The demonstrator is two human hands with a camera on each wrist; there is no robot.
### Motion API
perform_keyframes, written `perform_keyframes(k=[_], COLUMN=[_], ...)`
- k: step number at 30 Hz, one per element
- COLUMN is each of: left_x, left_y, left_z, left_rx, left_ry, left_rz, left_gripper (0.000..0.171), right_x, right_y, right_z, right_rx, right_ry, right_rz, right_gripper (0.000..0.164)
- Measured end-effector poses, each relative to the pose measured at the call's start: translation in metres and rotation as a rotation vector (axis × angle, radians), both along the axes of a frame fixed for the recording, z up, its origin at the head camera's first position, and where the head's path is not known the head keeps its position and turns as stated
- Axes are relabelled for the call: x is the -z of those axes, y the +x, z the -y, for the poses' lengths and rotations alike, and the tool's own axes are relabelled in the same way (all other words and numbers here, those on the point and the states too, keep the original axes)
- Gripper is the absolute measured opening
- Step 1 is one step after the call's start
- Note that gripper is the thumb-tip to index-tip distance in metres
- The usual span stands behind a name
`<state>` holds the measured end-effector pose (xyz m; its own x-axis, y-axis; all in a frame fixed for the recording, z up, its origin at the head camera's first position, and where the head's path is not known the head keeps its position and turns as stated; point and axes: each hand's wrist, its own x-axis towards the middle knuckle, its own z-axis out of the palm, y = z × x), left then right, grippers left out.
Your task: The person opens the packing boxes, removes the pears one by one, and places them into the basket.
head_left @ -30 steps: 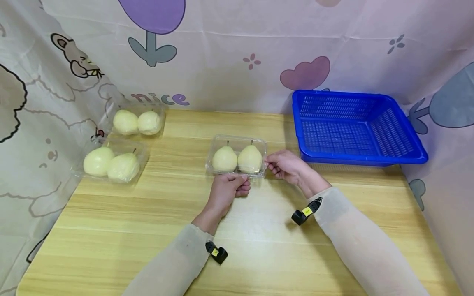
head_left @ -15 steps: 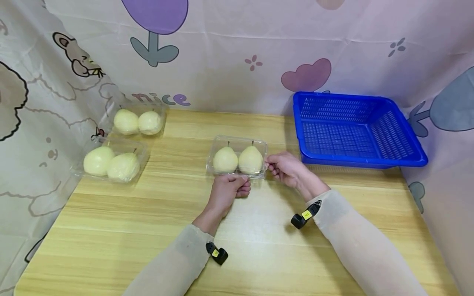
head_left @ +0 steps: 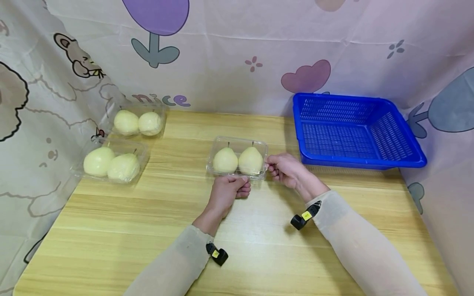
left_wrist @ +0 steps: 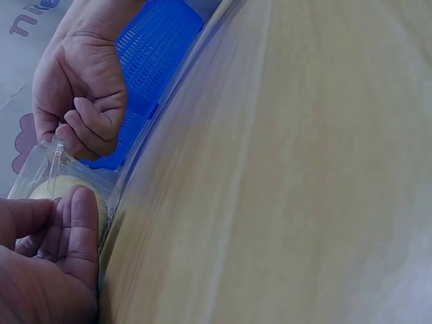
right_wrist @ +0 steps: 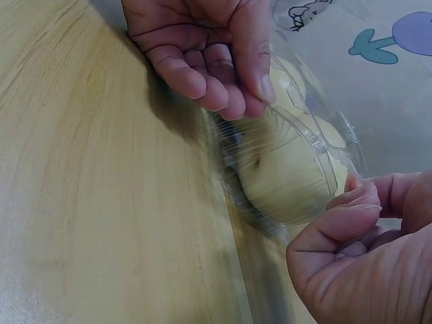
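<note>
A clear plastic clamshell box (head_left: 238, 143) with two pale yellow pears (head_left: 250, 161) inside lies at mid-table in the head view. At its front edge, my left hand (head_left: 227, 193) pinches the rim between thumb and fingers. The right hand (head_left: 289, 170) pinches the box's right edge near the front corner, its other fingers curled in. From the right wrist, the lid (right_wrist: 317, 145) looks down over the pears, with both hands at the rim. Whether the lid is fully latched cannot be made out.
Two more clear boxes of pears, a nearer one (head_left: 111, 164) and a farther one (head_left: 137, 121), stand at the table's left. A blue slotted plastic basket (head_left: 363, 160) sits at the back right. Behind the wooden table (head_left: 148, 230) hangs a printed curtain (head_left: 229, 53).
Both hands keep the same hold at the box's edges. Only a slight shift of the head view shows.
</note>
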<state>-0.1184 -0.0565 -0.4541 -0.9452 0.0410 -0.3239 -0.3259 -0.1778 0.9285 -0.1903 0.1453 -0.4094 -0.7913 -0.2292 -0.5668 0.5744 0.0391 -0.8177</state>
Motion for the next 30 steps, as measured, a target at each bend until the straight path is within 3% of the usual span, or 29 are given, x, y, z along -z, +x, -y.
perform_keyframes(k=[8,16,30], left_x=[-0.002,-0.004,-0.002], left_y=[0.0,-0.002,-0.002], left_z=[0.0,0.006,0.0], left_rx=[0.009,0.059,0.023], left_ry=[0.008,0.041,0.017], left_rz=[0.012,0.045,0.032], left_gripper=[0.022,0.023,0.021], right_x=[-0.001,-0.001,-0.001], right_y=[0.001,-0.003,-0.003], right_z=[-0.004,-0.017,-0.014], right_rx=[-0.026,-0.134,-0.06], right_ry=[-0.009,0.004,-0.028], right_rz=[-0.016,-0.008,0.036], right_gripper=[0.026,0.021,0.023])
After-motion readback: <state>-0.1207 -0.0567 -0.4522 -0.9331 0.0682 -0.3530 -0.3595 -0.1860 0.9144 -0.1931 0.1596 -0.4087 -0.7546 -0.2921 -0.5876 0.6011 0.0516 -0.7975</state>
